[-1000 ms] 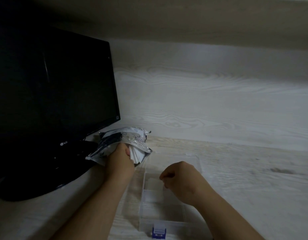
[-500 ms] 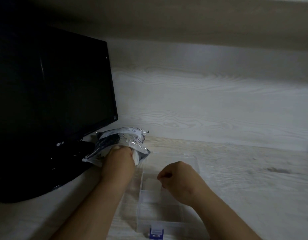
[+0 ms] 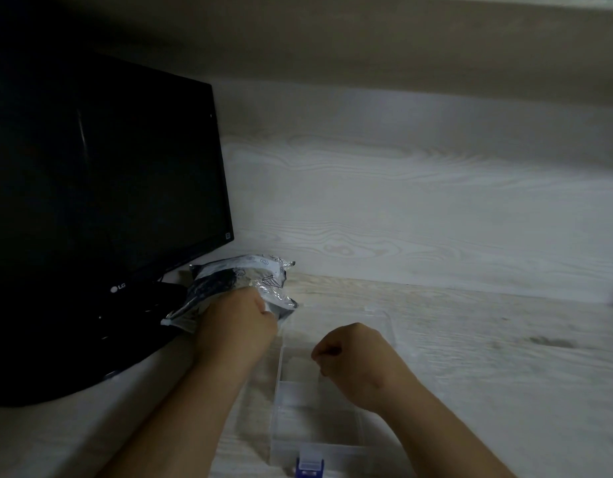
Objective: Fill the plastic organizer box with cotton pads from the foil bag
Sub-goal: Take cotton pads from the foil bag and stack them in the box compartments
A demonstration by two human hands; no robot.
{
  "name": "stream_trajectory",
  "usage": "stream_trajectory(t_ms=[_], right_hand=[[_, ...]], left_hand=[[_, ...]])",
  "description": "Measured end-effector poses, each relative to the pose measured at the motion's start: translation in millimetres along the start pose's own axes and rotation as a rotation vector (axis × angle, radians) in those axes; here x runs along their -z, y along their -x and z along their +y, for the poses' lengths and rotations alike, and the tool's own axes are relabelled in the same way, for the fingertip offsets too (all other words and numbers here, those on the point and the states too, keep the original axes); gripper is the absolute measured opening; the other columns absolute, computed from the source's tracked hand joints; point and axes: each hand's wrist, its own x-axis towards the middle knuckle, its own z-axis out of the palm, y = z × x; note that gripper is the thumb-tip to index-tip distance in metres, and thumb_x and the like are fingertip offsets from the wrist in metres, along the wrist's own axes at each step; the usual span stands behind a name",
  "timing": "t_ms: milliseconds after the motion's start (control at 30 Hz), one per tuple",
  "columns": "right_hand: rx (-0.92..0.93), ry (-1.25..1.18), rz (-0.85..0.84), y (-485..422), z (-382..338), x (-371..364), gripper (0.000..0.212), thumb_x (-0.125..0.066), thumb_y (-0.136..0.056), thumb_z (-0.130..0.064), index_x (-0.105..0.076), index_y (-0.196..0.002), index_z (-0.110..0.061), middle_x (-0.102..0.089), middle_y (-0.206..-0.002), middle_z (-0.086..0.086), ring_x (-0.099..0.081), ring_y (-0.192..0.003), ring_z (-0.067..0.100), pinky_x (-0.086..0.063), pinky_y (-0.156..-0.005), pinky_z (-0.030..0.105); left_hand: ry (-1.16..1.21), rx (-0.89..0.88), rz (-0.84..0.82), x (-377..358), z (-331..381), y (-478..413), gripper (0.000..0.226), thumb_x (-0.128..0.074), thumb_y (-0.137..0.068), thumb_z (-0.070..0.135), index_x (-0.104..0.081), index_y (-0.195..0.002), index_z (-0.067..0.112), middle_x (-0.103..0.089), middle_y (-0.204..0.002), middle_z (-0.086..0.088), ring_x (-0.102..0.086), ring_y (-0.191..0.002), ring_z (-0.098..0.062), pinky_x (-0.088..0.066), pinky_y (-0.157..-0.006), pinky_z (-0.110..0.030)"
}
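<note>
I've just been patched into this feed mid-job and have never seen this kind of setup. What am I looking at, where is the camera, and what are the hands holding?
There is no machine here: these are a person's two bare hands, filmed by one wide-angle camera worn on the head, looking forward and down. On the pale wooden desk a black monitor stands at the left, with a crinkled foil bag beside its base. The left hand is at the bag's mouth with its fingers hidden, so I cannot tell what it grips. Nearer the camera lies a clear plastic organizer box with a blue latch at its near edge. The right hand is over the box, fingers curled; nothing shows in it.
</note>
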Motion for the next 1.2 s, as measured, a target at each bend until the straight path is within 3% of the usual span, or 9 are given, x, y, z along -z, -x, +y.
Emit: stream_trajectory(t_ms=[167, 233, 333, 433, 533, 700, 867, 1067, 1200], right_hand=[[-0.001, -0.017, 0.016, -0.2, 1.2, 2.2, 0.023, -0.056, -0.090, -0.017, -0.076, -0.100, -0.025, -0.074, -0.097, -0.005, -0.068, -0.090, 0.010, -0.055, -0.085, 0.027], [0.000, -0.049, 0.029, -0.3, 1.1, 3.4, 0.022, -0.057, -0.090, -0.018, -0.076, -0.098, -0.025, -0.074, -0.094, -0.005, -0.068, -0.088, 0.010, -0.055, -0.083, 0.026], [-0.011, -0.092, 0.050, -1.0, 0.9, 5.2, 0.020, -0.056, -0.088, -0.016, -0.076, -0.088, -0.019, -0.074, -0.086, -0.001, -0.067, -0.077, 0.011, -0.055, -0.075, 0.028], [-0.022, -0.168, 0.089, -1.6, 1.5, 6.8, 0.018, -0.056, -0.086, -0.015, -0.072, -0.084, -0.008, -0.071, -0.079, 0.009, -0.060, -0.063, 0.014, -0.055, -0.071, 0.036], [-0.066, -0.486, 0.138, 0.4, -2.0, 9.0, 0.012, -0.056, -0.093, -0.014, -0.066, -0.090, -0.009, -0.073, -0.081, 0.009, -0.070, -0.070, 0.022, -0.058, -0.074, 0.041], [-0.104, -0.886, 0.153, 4.0, -8.8, 13.8, 0.008, -0.060, -0.093, -0.007, -0.058, -0.086, -0.003, -0.068, -0.076, 0.015, -0.065, -0.064, 0.020, -0.059, -0.072, 0.039], [-0.090, -0.799, 0.101, 4.8, -6.9, 14.0, 0.012, -0.066, -0.085, 0.004, -0.061, -0.078, -0.004, -0.062, -0.070, 0.010, -0.060, -0.060, 0.018, -0.059, -0.066, 0.034], [-0.057, -0.706, 0.153, 3.8, -4.2, 11.3, 0.006, -0.068, -0.084, 0.003, -0.065, -0.082, -0.001, -0.064, -0.068, 0.007, -0.061, -0.058, 0.014, -0.059, -0.068, 0.036], [-0.053, -0.534, 0.153, 2.1, -2.4, 8.4, 0.009, -0.070, -0.084, -0.005, -0.069, -0.077, -0.011, -0.069, -0.067, 0.007, -0.064, -0.056, 0.014, -0.059, -0.066, 0.032]], left_hand=[[0.098, -0.023, -0.013, 2.5, 6.2, 0.2, 0.026, -0.053, -0.076, 0.018, -0.045, -0.058, 0.002, -0.048, -0.054, -0.010, -0.048, -0.059, -0.033, -0.033, -0.049, -0.032], [0.236, -0.019, -0.038, 3.4, 7.0, -0.3, 0.024, -0.050, -0.068, 0.025, -0.057, -0.062, 0.002, -0.055, -0.058, -0.013, -0.055, -0.064, -0.034, -0.045, -0.055, -0.037], [0.550, 0.057, -0.121, 7.7, 12.6, 1.5, 0.021, -0.056, -0.061, 0.030, -0.073, -0.061, 0.019, -0.066, -0.058, -0.001, -0.062, -0.062, -0.021, -0.047, -0.055, -0.032], [0.726, 0.117, -0.232, 8.0, 14.4, 4.0, 0.027, -0.062, -0.079, 0.007, -0.074, -0.061, 0.023, -0.068, -0.059, 0.003, -0.057, -0.045, -0.011, -0.043, -0.044, -0.021], [0.803, 0.144, -0.332, 7.1, 12.6, 3.1, 0.032, -0.056, -0.081, -0.006, -0.074, -0.068, 0.017, -0.069, -0.070, -0.010, -0.057, -0.045, -0.014, -0.045, -0.044, -0.023], [0.832, 0.167, -0.416, 8.1, 12.2, 2.9, 0.017, -0.057, -0.083, -0.008, -0.061, -0.076, 0.007, -0.054, -0.051, -0.005, -0.053, -0.041, -0.018, -0.045, -0.045, -0.027], [0.770, 0.136, -0.556, 8.0, 12.5, 5.7, 0.018, -0.057, -0.085, -0.008, -0.052, -0.079, 0.008, -0.052, -0.046, -0.004, -0.052, -0.040, -0.020, -0.040, -0.040, -0.022], [0.739, 0.078, -0.477, 8.2, 8.4, 3.3, 0.022, -0.069, -0.077, -0.007, -0.057, -0.068, 0.009, -0.058, -0.053, -0.006, -0.051, -0.045, -0.014, -0.038, -0.046, -0.022], [0.723, 0.051, -0.527, 10.6, 8.2, 5.9, 0.020, -0.069, -0.075, -0.014, -0.058, -0.071, 0.002, -0.056, -0.050, -0.009, -0.052, -0.040, -0.015, -0.041, -0.041, -0.019]])
